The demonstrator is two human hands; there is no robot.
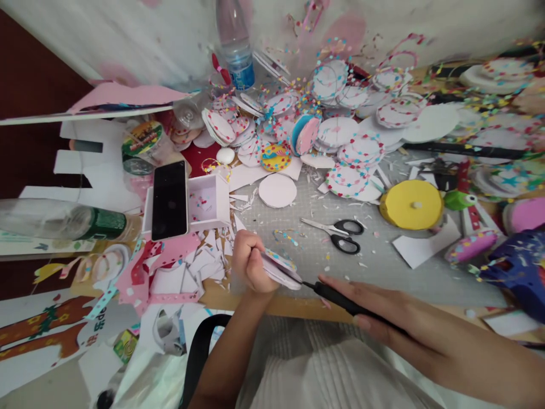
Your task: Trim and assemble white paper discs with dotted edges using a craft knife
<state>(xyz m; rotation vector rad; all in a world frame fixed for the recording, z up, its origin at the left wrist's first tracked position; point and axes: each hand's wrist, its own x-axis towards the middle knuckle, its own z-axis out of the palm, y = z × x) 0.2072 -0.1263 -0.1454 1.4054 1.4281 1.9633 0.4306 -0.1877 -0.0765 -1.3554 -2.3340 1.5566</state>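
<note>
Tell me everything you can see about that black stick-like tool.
The black tool is long and slim, with a plastic-looking handle narrowing to a thin dark tip. It slants through the right hand, tip to the left, its rear end hidden. The tip is at the rim of a white disc in the left hand; whether they touch is unclear.

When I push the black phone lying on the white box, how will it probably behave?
The phone looks flat and unbent, so probably stiff. Its smooth, glossy face may feel slippery. Lying on the white box beside its open part, it could tip inside.
</note>
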